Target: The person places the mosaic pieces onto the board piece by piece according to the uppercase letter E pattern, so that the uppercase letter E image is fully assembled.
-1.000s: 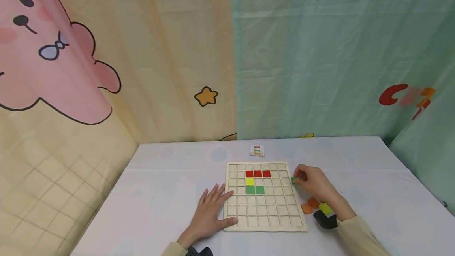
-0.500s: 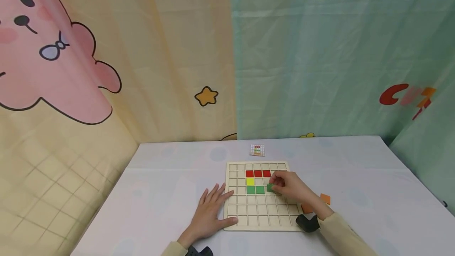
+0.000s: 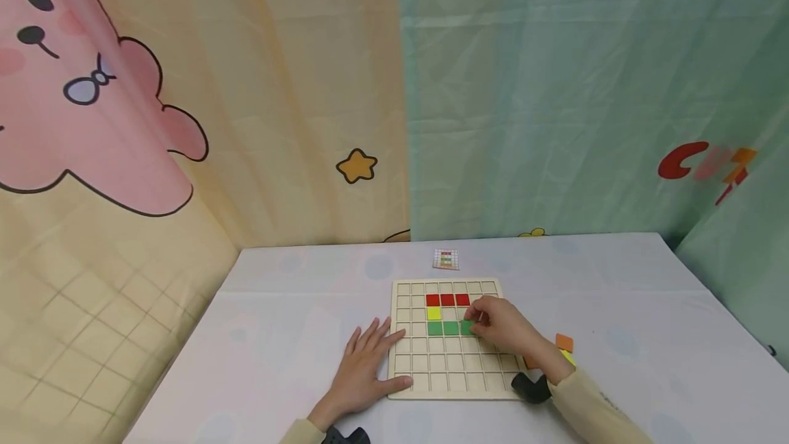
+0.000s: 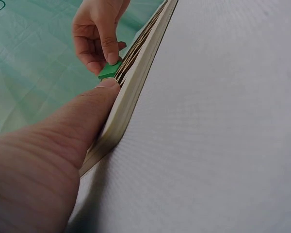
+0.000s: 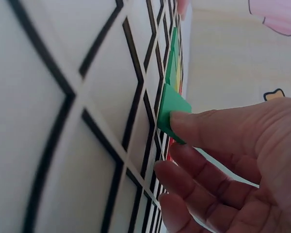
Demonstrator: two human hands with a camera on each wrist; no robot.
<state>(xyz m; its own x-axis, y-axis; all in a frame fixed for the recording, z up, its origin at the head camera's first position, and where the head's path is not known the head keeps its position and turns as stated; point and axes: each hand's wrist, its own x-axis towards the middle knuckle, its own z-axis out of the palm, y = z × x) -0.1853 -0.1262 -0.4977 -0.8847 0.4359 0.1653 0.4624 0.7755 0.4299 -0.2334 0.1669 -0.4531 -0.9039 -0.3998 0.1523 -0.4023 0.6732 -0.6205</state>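
Note:
My right hand (image 3: 502,324) pinches a green square tile (image 5: 173,109) between thumb and fingers. In the right wrist view the tile is tilted, its lower edge at the grid board (image 5: 102,131). It stands at the right end of a row with two green tiles (image 3: 442,328) lying in cells. Above them a yellow tile (image 3: 434,313) and a row of three red tiles (image 3: 447,300) lie in the board. My left hand (image 3: 364,368) rests spread on the board's left edge, thumb and fingertips over the rim.
A small pattern card (image 3: 446,259) lies behind the board. Beyond the board's right edge are loose orange tiles (image 3: 564,342) and a yellow tile (image 3: 568,358), partly hidden by my right forearm. A white cloth (image 3: 277,321) covers the table.
My right hand has carried the green tile leftward from beyond the board's right edge to the green row, then lowered it slightly. The left hand has stayed in place.

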